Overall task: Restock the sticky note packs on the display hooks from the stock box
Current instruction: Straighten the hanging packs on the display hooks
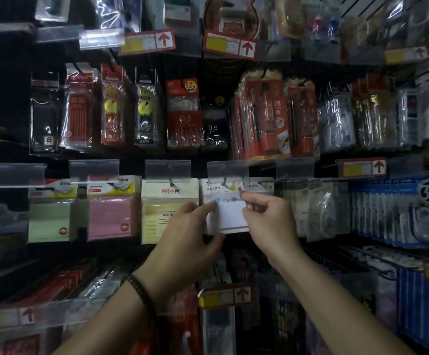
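Observation:
A white sticky note pack (pixel 230 213) with a "BE HAPPY" header hangs at a display hook (pixel 224 181) in the middle row. My left hand (pixel 190 237) grips its left edge and bottom, index finger on the front and thumb under it. My right hand (pixel 264 221) pinches the pack's upper right corner. Left of it hang a yellow pack (pixel 162 201), a pink pack (pixel 111 216) and a green pack (pixel 49 221). A second white pack (pixel 259 187) shows behind on the right. The stock box is not in view.
Pen and pencil packs (pixel 185 114) hang in the row above. Blue correction tape packs (pixel 397 208) fill the hooks to the right. Clear price tag holders (pixel 167 170) stick out above each hook. More goods hang in the rows below.

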Motion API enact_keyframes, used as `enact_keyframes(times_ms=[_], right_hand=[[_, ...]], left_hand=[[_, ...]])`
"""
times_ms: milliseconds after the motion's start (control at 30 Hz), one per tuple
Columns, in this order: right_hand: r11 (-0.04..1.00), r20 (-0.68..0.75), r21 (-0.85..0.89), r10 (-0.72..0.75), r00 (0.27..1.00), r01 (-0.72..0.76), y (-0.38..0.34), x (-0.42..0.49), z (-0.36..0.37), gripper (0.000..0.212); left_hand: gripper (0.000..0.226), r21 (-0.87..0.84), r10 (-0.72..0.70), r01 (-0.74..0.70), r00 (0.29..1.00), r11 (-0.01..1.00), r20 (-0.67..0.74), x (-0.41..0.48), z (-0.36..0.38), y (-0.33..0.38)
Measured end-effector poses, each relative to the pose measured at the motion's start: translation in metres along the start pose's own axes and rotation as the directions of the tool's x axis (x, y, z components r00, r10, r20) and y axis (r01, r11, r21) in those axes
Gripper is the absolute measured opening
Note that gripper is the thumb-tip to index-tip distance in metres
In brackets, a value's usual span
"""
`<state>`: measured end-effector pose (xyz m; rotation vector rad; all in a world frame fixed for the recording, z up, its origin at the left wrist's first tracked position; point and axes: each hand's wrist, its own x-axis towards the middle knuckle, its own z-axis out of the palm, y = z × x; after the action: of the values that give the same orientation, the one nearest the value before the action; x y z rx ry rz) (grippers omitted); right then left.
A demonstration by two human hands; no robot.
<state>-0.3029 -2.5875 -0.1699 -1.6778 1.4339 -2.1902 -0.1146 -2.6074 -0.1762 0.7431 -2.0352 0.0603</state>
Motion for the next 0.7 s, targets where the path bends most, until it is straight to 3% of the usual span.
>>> enact_keyframes(times_ms=[200,467,600,700], right_hand=[[0.974,-0.021,-0.220,-0.054,0.998,0.048,0.014,0.004,0.023,0.040],[0.925,-0.041,-0.370,-0.106,0.993,0.084,0.029,0.000,0.023,0.043],[0.904,-0.037,-0.392,-0.203,0.979,0.172,0.028,-0.034,0.001,0.025],[0.911,-0.087,-0.319,-0.302,0.949,0.260,0.031,-0.074,-0.023,0.010]], left_hand=[[0.053,0.107,-0.036,0.028,0.997,0.994,0.072,-0.006,0.011,-0.004],[0.026,0.056,0.040,-0.042,0.999,0.998,0.036,-0.043,0.003,-0.004],[0.010,-0.003,0.105,-0.105,0.994,0.995,0.029,-0.084,0.003,-0.003],[0.013,-0.062,0.095,-0.091,0.994,0.994,0.063,-0.125,0.016,-0.012]])
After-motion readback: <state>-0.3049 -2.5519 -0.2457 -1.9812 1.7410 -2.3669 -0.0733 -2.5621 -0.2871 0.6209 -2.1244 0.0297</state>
